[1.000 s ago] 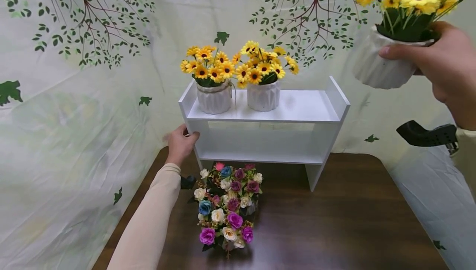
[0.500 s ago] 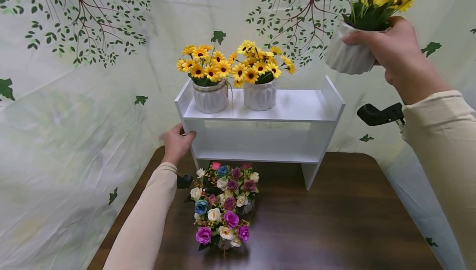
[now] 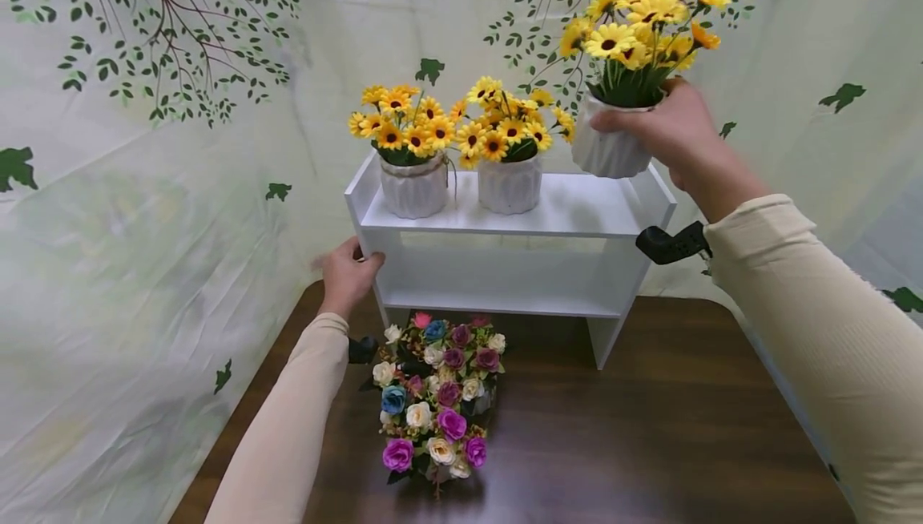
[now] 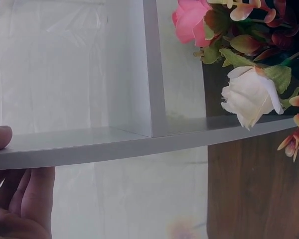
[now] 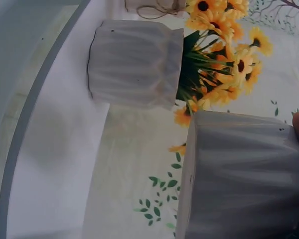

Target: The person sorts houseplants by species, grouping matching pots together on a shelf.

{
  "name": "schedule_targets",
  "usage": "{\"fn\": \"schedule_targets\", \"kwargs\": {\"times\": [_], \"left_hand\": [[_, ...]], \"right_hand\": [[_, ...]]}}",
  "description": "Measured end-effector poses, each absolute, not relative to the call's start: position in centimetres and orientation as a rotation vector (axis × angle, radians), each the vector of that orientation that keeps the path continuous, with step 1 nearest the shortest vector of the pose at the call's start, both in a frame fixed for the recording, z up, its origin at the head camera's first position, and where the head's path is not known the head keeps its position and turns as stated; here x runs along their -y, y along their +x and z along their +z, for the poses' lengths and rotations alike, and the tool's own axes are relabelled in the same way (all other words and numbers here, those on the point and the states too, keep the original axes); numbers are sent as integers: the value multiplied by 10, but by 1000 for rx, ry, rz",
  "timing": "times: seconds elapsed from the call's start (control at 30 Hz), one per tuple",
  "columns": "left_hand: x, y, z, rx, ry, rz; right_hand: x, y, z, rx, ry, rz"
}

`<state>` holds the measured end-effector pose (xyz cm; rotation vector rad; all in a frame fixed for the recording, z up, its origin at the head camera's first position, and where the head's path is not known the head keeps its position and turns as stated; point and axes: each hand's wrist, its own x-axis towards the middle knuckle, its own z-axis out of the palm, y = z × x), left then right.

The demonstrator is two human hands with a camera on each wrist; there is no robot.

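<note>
Since steadiness seemingly mattered, the shelf [image 3: 505,280] was pinched by the left grip [image 3: 349,277], below the right grip [image 3: 692,135] holding a flowerpot [image 3: 610,151].

Your right grip [image 3: 667,123] is hiding its fingers behind the white pot [image 3: 606,143] at two o'clock in the head view; the right wrist view is cutting that pot off at four o'clock. Toward seven, roses [image 3: 436,408] are covering one foot of the shelf [image 3: 505,288]. The left wrist view is cropping your left grip [image 4: 25,204].
</note>
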<state>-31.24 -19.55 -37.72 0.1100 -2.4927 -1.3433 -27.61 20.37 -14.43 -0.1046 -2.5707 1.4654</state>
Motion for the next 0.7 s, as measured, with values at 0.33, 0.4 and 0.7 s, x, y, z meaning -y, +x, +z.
{"fn": "schedule_targets", "kwargs": {"times": [0.33, 0.4, 0.7], "left_hand": [[191, -315, -376, 2480, 122, -1332], [188, -317, -377, 2501, 101, -1335], [193, -311, -377, 2484, 114, -1359]], "right_hand": [[-193, -285, -162, 2626, -168, 1465], [-195, -284, -166, 2647, -188, 1448], [-190, -292, -183, 2674, -185, 1434]]}}
